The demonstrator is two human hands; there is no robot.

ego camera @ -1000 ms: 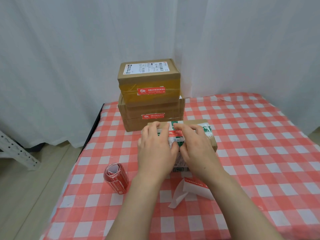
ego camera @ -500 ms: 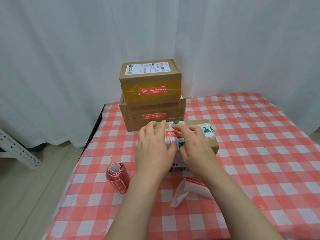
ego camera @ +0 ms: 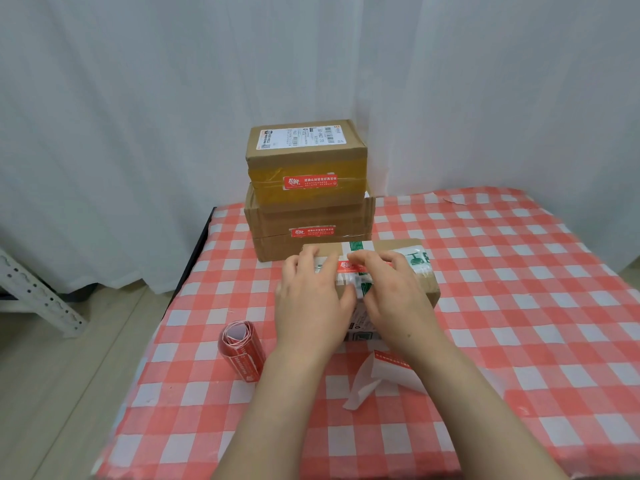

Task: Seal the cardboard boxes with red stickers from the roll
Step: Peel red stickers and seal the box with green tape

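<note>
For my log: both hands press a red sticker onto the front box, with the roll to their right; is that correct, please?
Not quite: the head view shows the roll left of them. Left hand and right hand do press the red sticker onto the front box.

Red sticker partly under right hand; print too small to read.

Red-and-white checked tablecloth, brown boxes, red stickers

A red-and-white checked cloth covers the surface. White curtains hang behind it. At left, a white perforated metal strut slants down to the pale floor.
</note>
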